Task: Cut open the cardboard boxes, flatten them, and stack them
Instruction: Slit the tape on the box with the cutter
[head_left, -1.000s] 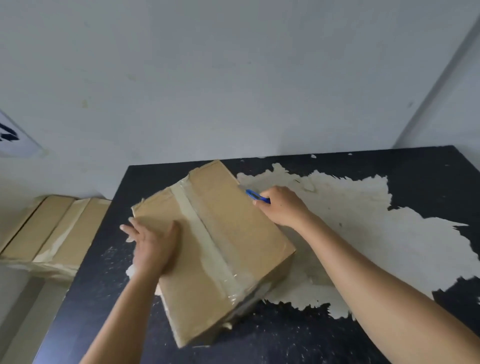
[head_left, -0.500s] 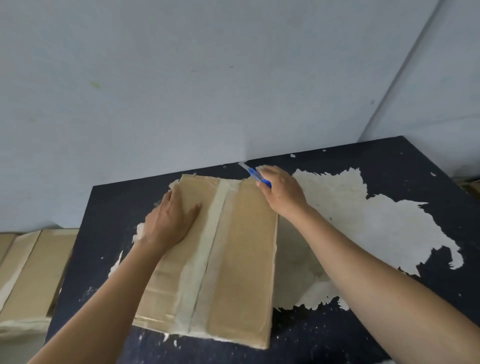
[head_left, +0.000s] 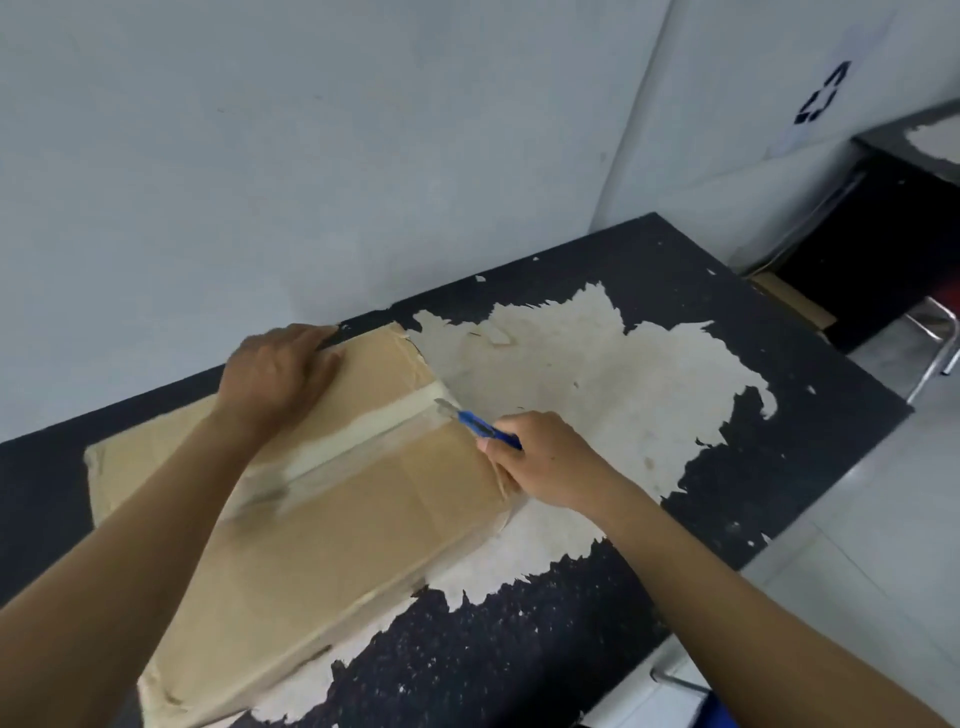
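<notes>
So your cardboard box (head_left: 337, 519) is lying flat-side-up on the desk (head_left: 519, 649), filling the 7-to-11 o'clock part of your view, with the tape strip (head_left: 363, 431) running across it from roughly 8 o'clock out to 2 o'clock. It's empty corrugated from the look of it, so I'd guess light and pretty stiff across the panels but happy to skate around on that worn desk top once the blade drags. That's why pinning it matters. Your left hand (head_left: 275, 374) lies spread flat on the far panel near the 11 o'clock corner, fingers reaching the edge, well clear of the seam, which seems like the right place to hold it. Your right hand (head_left: 545, 462) is wrapped tight around the blue utility knife (head_left: 475, 421), blade tip sitting right at the tape's 2 o'clock end. Compared to half a second ago, the box has swung round: the tape ran straight away from you then, and the left hand sat nearer the middle of its panel.
</notes>
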